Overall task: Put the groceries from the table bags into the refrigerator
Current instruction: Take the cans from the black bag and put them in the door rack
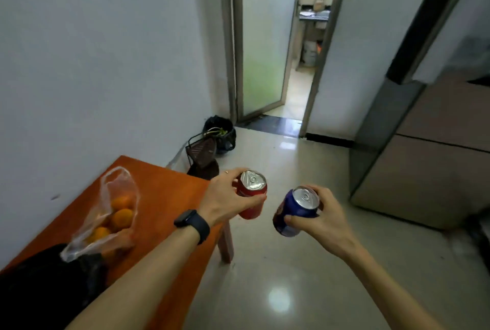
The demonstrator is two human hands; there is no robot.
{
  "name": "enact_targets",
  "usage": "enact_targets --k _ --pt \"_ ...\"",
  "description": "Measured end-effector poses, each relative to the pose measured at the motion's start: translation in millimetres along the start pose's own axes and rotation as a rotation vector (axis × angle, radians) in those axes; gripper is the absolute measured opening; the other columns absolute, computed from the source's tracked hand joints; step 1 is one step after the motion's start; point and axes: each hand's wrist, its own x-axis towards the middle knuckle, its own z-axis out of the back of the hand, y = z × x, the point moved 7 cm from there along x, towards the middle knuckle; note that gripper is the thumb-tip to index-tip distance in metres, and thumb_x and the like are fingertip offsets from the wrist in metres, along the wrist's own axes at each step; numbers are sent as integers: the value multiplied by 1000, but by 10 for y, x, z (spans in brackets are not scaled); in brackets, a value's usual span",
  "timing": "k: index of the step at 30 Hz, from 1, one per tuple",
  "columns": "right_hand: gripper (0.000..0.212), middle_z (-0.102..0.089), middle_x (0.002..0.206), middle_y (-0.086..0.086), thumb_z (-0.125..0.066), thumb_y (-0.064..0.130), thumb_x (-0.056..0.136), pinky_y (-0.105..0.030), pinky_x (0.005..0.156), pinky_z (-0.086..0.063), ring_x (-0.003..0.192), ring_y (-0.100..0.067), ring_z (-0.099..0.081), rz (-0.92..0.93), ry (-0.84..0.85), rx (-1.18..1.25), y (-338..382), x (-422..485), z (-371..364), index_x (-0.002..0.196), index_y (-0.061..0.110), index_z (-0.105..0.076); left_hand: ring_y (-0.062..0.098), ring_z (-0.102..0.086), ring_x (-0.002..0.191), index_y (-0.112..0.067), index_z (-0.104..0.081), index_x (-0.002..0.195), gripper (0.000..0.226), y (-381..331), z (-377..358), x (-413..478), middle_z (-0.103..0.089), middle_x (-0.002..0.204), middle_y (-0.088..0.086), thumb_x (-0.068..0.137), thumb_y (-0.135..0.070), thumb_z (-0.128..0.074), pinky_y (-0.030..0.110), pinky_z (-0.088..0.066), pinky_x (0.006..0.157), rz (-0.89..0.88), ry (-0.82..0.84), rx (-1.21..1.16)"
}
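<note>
My left hand (225,198) grips a red can (252,194) just past the table's right edge, over the floor. My right hand (323,219) holds a blue can (295,210) a little to the right of it and lower. Both cans are tilted with their silver tops toward me. On the orange table (164,191) at the left lies a clear plastic bag of oranges (116,213), and a black bag (47,284) sits at the near left corner. The beige refrigerator (429,160) stands at the right with its doors closed.
A black bin with a bag (220,130) and a dark wire basket (201,152) stand on the floor by the wall beyond the table. A doorway (299,64) with a glass door opens ahead. Glossy tiled floor (278,276) lies between table and refrigerator.
</note>
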Motion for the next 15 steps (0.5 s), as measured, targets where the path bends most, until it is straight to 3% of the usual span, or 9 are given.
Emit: enact_targets --k 3,8,12,15 --pt "70 -59 113 10 -93 28 52 -25 84 -53 106 -7 -58 18 -127 -10 -190 37 866 111 39 -58 7 -61 100 -31 -61 116 56 -648 -760 394 -63 110 -9 68 -43 -87 18 -51 87 -97 78 -12" --pt "68 -59 114 11 -93 20 56 -22 84 -54 105 -6 -60 8 -313 -36 -482 45 2165 116 30 -62 8 -62 97 -24 -63 121 61 -1616 -1734 947 -64 110 -9 68 -42 -88 12 -49 80 -227 153 -32" --pt "71 -59 116 14 -94 22 56 -14 83 -50 105 -3 -61 -2 -453 -35 -690 106 2982 119 29 -62 -8 -60 92 -36 -61 113 53 -2260 -2242 1374 -61 99 -27 68 -44 -87 4 -47 75 -324 188 -77" --pt "67 -59 115 15 -94 19 56 -13 81 -49 105 -2 -61 12 -536 -25 -780 254 3534 115 34 -64 -13 -58 95 -41 -60 111 50 -2703 -2567 1730 -64 100 -27 69 -49 -85 5 -47 76 -393 209 -115"
